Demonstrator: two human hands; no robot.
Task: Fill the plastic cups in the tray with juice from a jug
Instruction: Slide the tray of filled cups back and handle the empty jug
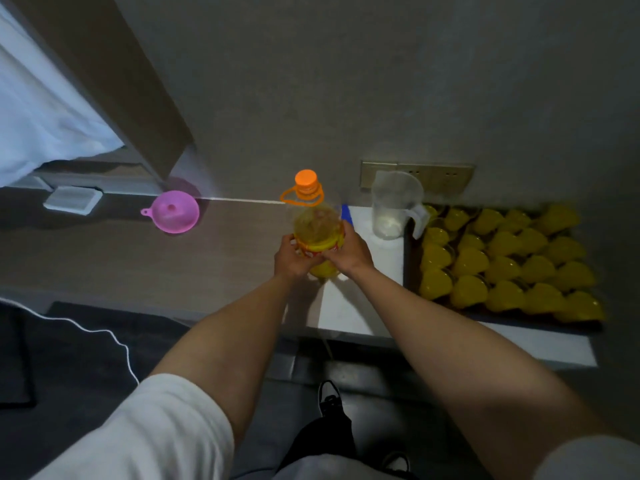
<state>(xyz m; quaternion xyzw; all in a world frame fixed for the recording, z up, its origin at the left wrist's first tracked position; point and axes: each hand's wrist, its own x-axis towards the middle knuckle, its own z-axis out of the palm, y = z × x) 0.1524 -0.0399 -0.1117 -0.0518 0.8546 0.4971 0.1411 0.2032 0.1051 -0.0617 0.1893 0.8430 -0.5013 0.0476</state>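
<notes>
Yellow juice everywhere on the right: the cups (502, 261) sit packed in rows in a dark tray (412, 258), and they all look filled already. Just left of the tray, touching or nearly touching its back corner, stands the clear jug (394, 206), upright, handle toward the tray, and it looks pretty much empty.

Both hands are on a big bottle (318, 230) of yellow liquid with an orange cap and carry loop. It stands upright at the left edge of a white mat on the surface (225, 258). The left hand (294, 258) wraps its fingers round the label from the left, and the right hand (346, 252) does the same from the right, so the bottle is clasped between them low down. Cap is on.

Further left there's a pink funnel (175, 212) lying mouth-up on the surface near the wall, well apart from the bottle. A small white dish-like thing (72, 199) sits beyond that. White cable (114, 334) trails over the dark floor below, and a wall socket plate (443, 174) is behind the jug.
</notes>
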